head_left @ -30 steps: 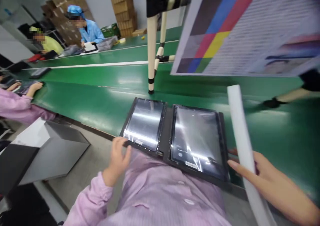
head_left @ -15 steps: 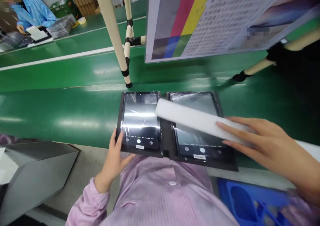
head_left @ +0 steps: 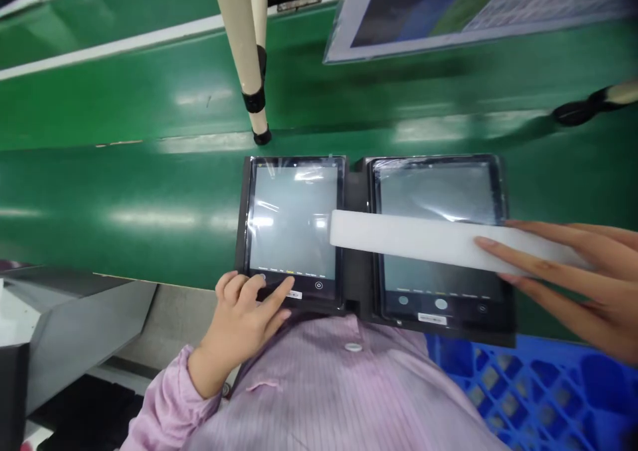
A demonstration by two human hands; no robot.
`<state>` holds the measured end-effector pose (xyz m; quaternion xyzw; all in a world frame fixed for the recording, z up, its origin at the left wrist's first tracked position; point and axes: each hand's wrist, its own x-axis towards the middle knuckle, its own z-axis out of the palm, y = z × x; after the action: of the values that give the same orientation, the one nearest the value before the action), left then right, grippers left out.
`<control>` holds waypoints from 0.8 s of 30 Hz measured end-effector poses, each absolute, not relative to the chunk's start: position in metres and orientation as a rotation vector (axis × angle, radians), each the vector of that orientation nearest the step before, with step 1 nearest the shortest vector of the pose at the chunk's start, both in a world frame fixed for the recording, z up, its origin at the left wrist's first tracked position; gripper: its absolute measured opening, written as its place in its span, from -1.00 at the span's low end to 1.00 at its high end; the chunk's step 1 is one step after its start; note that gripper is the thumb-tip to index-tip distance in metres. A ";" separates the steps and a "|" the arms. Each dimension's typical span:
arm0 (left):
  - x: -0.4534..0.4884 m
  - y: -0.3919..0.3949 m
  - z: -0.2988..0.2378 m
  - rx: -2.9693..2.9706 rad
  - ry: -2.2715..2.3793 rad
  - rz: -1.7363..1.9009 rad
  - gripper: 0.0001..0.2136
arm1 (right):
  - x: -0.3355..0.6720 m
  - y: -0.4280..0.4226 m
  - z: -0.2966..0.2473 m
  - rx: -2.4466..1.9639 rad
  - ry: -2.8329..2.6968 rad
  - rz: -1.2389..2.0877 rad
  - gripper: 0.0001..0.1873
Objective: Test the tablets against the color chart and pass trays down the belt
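Two tablets lie side by side in a black holder. The left tablet shows a camera screen, pale grey, with a row of controls at its bottom. My left hand rests at that tablet's lower edge, index finger on the shutter button area and the other fingers loosely curved, apart. Over the right tablet, which shows a similar screen, lies a long white foam-like bar. My right hand grips the bar's right end between thumb and fingers. The bar's left end reaches the left tablet's right edge.
Beige pipe posts with black joints stand on the green table behind the tablets. A printed colour chart hangs at the back right. Below the table's edge are a blue plastic crate and a grey metal box.
My left hand has moved from the left tablet's side onto its lower controls. The left screen has turned from dark to pale grey. The white bar now lies more level. My view has tilted down.
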<state>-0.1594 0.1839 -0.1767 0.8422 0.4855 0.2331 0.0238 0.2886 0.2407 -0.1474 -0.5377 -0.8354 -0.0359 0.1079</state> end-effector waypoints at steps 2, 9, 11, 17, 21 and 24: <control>-0.163 0.185 -0.176 2.603 1.497 0.741 -0.71 | 0.284 0.240 -0.143 -1.469 -2.507 -0.099 -0.50; -0.174 0.190 -0.166 2.583 1.465 0.976 -0.69 | 0.268 0.243 -0.130 -1.400 -2.579 -0.224 -0.28; -0.165 0.195 -0.163 2.600 1.385 0.978 -0.71 | 0.264 0.240 -0.130 -1.416 -2.584 -0.223 -0.24; -0.101 0.219 -0.148 2.682 0.996 0.751 -0.74 | 0.281 0.209 -0.131 -1.590 -2.508 -0.249 -0.21; -0.058 0.229 -0.142 2.804 0.759 0.557 -0.66 | 0.322 0.172 -0.133 -1.712 -2.388 -0.277 -0.26; -0.034 0.230 -0.142 2.842 0.688 0.554 -0.65 | 0.346 0.149 -0.137 -1.818 -2.301 -0.287 -0.31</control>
<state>-0.0338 0.2297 -0.1422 0.9517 0.2303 0.1854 0.0827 0.3463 0.1491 -0.1371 -0.6139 -0.7773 -0.0971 0.0974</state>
